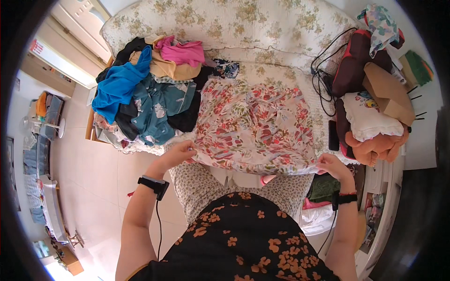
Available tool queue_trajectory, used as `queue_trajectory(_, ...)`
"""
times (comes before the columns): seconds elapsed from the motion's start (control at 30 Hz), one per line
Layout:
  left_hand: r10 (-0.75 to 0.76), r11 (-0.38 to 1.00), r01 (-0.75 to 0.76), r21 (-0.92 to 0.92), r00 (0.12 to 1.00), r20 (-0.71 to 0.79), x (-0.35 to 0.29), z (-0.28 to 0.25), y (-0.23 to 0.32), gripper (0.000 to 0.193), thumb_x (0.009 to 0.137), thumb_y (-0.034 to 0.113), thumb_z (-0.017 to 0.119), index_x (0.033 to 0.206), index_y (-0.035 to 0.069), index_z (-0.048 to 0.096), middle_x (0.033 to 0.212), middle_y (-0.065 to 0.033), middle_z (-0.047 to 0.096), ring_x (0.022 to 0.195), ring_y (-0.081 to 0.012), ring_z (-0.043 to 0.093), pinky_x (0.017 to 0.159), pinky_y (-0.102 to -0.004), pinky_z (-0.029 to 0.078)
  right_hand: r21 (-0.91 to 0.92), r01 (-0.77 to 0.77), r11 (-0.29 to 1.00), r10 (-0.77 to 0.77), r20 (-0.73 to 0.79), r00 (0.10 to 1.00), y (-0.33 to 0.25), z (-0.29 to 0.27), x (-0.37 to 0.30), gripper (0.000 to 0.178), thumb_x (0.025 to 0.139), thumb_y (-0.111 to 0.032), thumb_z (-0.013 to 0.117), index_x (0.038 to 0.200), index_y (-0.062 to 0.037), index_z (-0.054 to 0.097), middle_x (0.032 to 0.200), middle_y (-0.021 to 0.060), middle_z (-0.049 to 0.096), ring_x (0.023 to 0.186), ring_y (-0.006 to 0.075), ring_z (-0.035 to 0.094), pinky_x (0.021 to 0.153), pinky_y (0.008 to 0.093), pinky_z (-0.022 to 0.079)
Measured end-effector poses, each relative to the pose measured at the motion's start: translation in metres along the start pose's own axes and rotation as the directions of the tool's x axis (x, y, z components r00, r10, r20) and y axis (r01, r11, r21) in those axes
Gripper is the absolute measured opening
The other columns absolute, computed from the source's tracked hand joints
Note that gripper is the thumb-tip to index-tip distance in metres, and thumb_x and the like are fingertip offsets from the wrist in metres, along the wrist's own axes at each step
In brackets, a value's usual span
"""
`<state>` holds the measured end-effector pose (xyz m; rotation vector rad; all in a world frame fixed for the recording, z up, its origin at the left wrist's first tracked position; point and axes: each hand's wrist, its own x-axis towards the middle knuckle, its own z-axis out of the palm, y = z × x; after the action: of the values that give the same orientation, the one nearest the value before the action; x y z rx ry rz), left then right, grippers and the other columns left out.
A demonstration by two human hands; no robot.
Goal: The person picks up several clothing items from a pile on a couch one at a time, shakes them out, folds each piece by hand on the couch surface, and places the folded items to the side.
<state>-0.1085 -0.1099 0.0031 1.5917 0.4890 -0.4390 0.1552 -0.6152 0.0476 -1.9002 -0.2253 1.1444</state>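
Observation:
A floral cloth garment (pixel 255 124), red, pink and green on a pale ground, lies spread over the sofa seat before me. My left hand (pixel 182 153) pinches its near left corner. At the near right corner, my right hand (pixel 332 166) has its fingers closed on the cloth edge. Between the two hands the near edge runs nearly straight, just above my knees. What kind of garment it is, I cannot make out.
Left of it rises a heap of clothes: a blue garment (pixel 121 84), a teal printed one (pixel 161 107), a pink one (pixel 182 50). On the right are black cables (pixel 321 79), a phone (pixel 333 136), a white pillow (pixel 370 117), a cardboard piece (pixel 389 91) and a brown plush toy (pixel 377 149).

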Motion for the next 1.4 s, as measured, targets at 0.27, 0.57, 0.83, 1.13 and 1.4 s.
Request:
queue_trajectory(0.27,0.154,0.979,-0.195,-0.064,0.904,-0.400,0.145,-0.044,0.035,0.018,0.085,0.016,0.062,0.093,0.000,0.058,0.082,-0.0046,0.058,0.067,-0.0130,0.058,0.056,-0.0268,0.052,-0.116,0.236,0.965,-0.259,-0.264,0.929,-0.011,-0.061,0.176,0.011,0.081,-0.009,0.062,0.087,0.0000,0.058,0.075,0.0032,0.059,0.063,0.0095,0.055,0.056,0.0255,0.047)
queue_trajectory(0.57,0.476,0.840,-0.231,0.491,0.749,-0.461,0.238,-0.016,0.033,0.058,0.077,0.017,0.065,0.128,0.001,0.042,0.117,-0.0215,0.053,0.112,-0.0342,0.050,0.095,-0.0393,0.040,-0.259,0.232,0.937,-0.312,-0.329,0.891,-0.022,-0.017,0.259,0.038,0.080,-0.013,0.064,0.115,-0.0010,0.055,0.097,0.0124,0.061,0.086,0.0201,0.059,0.077,0.0297,0.049)
queue_trajectory(0.83,0.244,0.289,-0.109,0.951,0.969,0.037,0.171,0.009,-0.027,0.079,0.070,0.025,0.070,0.139,0.012,0.033,0.142,-0.0135,0.034,0.132,-0.0315,0.031,0.103,-0.0498,0.030,-0.888,0.143,0.438,-0.154,0.082,0.985,0.048,0.032,0.194,0.082,0.066,-0.024,0.077,0.134,-0.0029,0.037,0.140,0.0209,0.033,0.126,0.0376,0.036,0.102,0.0415,0.035)
queue_trajectory(1.13,0.464,0.401,-0.196,0.895,0.886,-0.013,0.188,-0.022,-0.039,0.037,0.077,0.008,0.059,0.114,0.010,0.057,0.121,-0.0152,0.056,0.109,-0.0326,0.054,0.087,-0.0401,0.046,-0.957,0.173,0.233,-0.343,0.086,0.936,0.061,-0.002,0.208,0.054,0.072,-0.013,0.063,0.125,-0.0110,0.052,0.124,0.0195,0.049,0.110,0.0352,0.052,0.087,0.0441,0.046)
queue_trajectory(1.4,0.147,0.515,-0.156,0.843,0.985,0.093,0.176,-0.054,-0.005,0.022,0.077,0.009,0.055,0.099,0.008,0.059,0.087,-0.0209,0.063,0.085,-0.0381,0.061,0.073,-0.0454,0.048,-0.876,0.203,0.438,-0.012,0.220,0.975,0.021,-0.048,0.193,0.025,0.069,-0.016,0.068,0.093,-0.0073,0.066,0.085,0.0166,0.064,0.084,0.0371,0.061,0.073,0.0437,0.049)
